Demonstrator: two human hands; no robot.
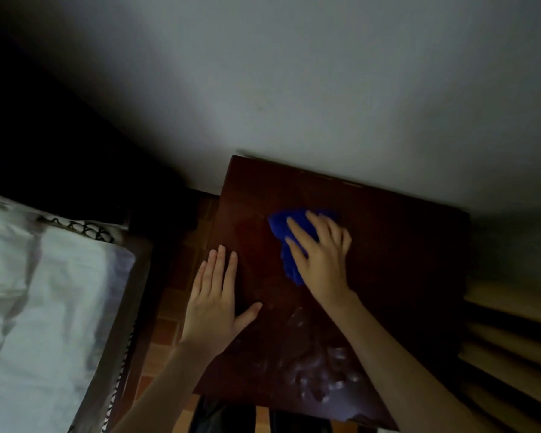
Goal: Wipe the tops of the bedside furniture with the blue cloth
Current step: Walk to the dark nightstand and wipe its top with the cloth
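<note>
two hands on the bedside table (403, 276): right hand (322, 260) presses the blue cloth (281, 223) near its middle, fingers spread; left hand (214, 304) flat at its left edge, fingers together.

The left hand (216, 304) lies flat (fingers straight, thumb out) at the left edge of the table top (403, 276); the right hand (324, 257) presses near its middle.
</note>
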